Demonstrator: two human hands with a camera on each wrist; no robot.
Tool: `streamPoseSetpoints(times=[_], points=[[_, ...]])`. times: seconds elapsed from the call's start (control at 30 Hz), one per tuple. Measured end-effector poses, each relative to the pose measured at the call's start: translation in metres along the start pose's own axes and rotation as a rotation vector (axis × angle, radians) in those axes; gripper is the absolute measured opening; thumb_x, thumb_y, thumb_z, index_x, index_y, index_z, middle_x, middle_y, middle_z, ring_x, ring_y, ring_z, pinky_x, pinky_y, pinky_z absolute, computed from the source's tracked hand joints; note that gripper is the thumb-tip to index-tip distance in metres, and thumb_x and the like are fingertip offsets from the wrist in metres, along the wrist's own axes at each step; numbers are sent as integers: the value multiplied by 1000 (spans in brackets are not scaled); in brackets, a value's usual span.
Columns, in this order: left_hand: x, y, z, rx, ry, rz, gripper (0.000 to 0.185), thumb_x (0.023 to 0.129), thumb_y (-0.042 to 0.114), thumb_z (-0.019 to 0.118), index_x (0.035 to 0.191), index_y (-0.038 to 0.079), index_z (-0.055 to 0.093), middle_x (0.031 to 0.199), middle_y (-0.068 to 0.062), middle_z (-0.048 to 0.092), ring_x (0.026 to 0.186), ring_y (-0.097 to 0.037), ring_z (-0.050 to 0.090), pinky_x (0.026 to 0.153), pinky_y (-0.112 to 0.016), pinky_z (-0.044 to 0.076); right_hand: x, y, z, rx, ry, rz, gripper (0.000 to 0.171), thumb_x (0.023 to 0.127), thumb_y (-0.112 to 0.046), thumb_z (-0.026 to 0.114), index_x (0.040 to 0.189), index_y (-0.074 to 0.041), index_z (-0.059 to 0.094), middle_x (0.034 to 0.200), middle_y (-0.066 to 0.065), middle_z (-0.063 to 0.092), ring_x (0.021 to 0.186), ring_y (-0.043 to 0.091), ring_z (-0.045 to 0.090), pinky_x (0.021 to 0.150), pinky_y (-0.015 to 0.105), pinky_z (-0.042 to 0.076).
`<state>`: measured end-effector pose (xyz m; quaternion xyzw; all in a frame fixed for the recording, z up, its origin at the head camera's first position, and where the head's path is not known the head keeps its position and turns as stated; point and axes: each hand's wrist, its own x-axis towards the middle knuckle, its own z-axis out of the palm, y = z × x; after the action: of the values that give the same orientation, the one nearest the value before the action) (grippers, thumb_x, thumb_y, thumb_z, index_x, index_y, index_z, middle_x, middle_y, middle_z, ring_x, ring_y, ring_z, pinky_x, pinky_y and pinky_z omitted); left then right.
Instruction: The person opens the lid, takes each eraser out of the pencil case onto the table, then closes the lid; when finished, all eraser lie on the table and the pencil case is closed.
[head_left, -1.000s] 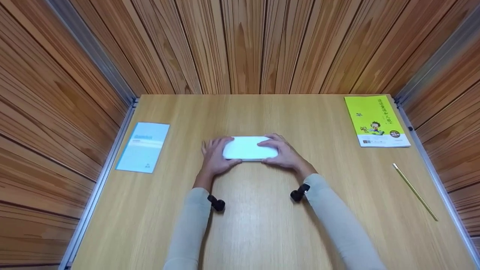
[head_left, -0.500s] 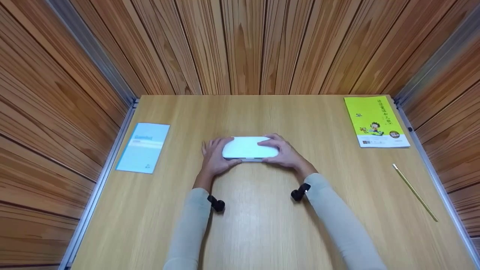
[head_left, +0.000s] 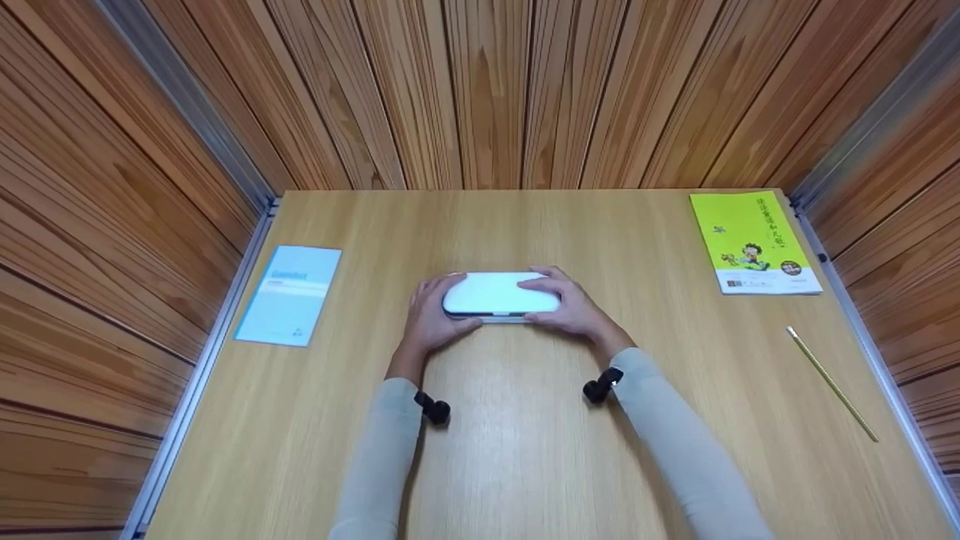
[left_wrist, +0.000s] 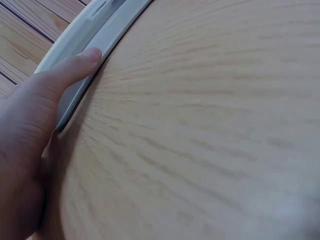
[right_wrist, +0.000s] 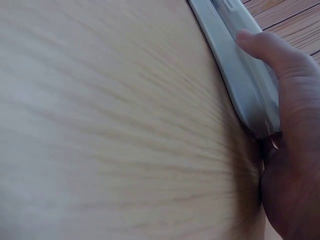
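Nearest, two sleeved forearms reach forward over the surface [head_left: 525, 450]. The left hand [head_left: 429, 319] and right hand [head_left: 571, 307] each grip an end of the white case [head_left: 501, 294] at mid-surface, thumbs on its near edge, fingers curled over the top. Since a second ago a dark seam has appeared along the near edge: the lid seems to be lifting, so opening looks begun. Farther off, the blue leaflet [head_left: 289, 294], pencil [head_left: 831, 382] and green book [head_left: 752, 241] lie unmoved.

left hand [head_left: 429, 319]: fingers curled, gripping | right hand [head_left: 570, 306]: fingers curled, gripping
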<state>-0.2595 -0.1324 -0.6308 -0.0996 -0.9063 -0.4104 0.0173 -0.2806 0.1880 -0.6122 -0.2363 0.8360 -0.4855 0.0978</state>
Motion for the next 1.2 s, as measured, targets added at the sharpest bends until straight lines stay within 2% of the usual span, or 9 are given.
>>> streamPoseSetpoints(times=[0.3,0.53,0.67,0.87,1.0,1.1,1.2], points=[[-2,-3,-2,-102,13,-20,91,83,41,98,163,22,58,166,-11,61,151,-38,50,130,-64,36,2,-1,-3,40,54,-1,56,97,-20,90,150,-16,73,174,20,50,166,47,41,137,70,26],[-4,-2,-2,-145,33,-34,101,82,37,100,168,21,49,164,-13,57,149,-37,49,129,-64,38,8,-8,-6,112,111,52,48,100,-21,87,146,-12,76,162,19,62,156,44,54,133,64,34],[-5,-2,-1,-162,42,-41,107,82,37,101,171,21,44,165,-12,56,151,-38,49,131,-65,36,12,-10,-6,152,153,71,42,100,-19,86,140,-7,78,151,20,70,142,38,63,125,52,44],[-6,0,0,-168,49,-90,115,81,42,101,175,29,37,168,-9,54,156,-37,47,134,-64,35,19,-11,-4,194,225,84,35,102,-16,84,133,-1,78,135,21,77,118,16,67,104,23,50],[-6,1,-1,-167,61,-87,120,80,43,101,177,28,33,165,-10,56,159,-37,46,136,-64,33,21,-13,-3,198,254,116,35,105,-21,81,133,-1,78,131,21,78,114,16,67,102,26,51],[-6,2,0,-161,69,-83,124,79,42,102,178,25,30,165,-10,57,160,-37,47,137,-65,31,23,-14,-3,197,274,160,36,105,-27,81,133,-3,78,127,16,77,113,20,66,101,30,50],[-5,2,0,-156,73,-91,127,79,42,102,180,23,26,167,-10,58,161,-37,47,137,-67,30,26,-16,-3,196,295,191,38,106,-31,80,132,-4,78,121,10,76,111,19,64,98,28,50]])
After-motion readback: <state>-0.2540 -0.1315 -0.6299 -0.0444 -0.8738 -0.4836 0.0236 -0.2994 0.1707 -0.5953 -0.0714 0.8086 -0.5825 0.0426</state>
